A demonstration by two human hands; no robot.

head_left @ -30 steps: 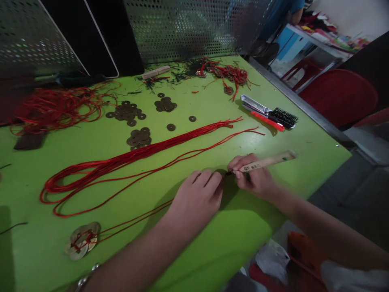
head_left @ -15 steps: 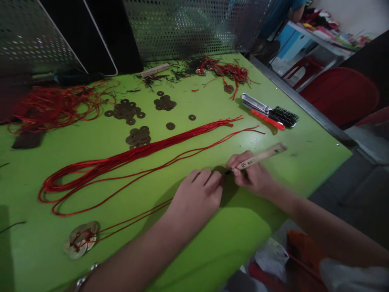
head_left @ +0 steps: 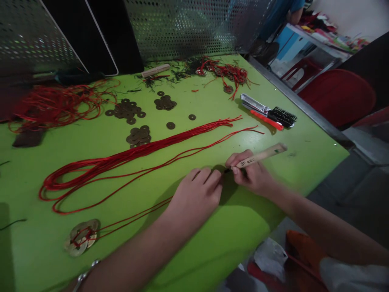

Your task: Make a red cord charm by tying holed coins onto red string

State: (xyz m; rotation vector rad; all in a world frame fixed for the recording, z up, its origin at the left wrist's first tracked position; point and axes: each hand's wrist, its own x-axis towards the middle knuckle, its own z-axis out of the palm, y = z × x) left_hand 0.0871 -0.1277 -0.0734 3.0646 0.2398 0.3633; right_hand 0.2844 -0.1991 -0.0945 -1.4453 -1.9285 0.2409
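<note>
My left hand (head_left: 197, 192) is closed, knuckles up, over the red cord (head_left: 136, 215); its fingertips and the cord ends are hidden. The two strands run left to a ring of overlapping brass coins (head_left: 82, 238) bound with red knots, lying on the table. Close by on the right, my right hand (head_left: 251, 174) grips a tool with a pale wooden handle (head_left: 263, 155) printed with dark characters. A small dark tip points toward my left fingers; its exact kind is unclear.
On the green table (head_left: 306, 158) lie a bundle of red cords (head_left: 146, 151), coin piles (head_left: 126, 110), a hairbrush (head_left: 282, 116), an orange-handled item (head_left: 267, 119), tangled red thread (head_left: 57, 107) and finished-looking knotted coins (head_left: 227, 75). A perforated metal panel (head_left: 188, 28) stands behind.
Both hands keep nearly the same places and grips. The whole view has shifted very slightly; the cord and coins look unchanged.
</note>
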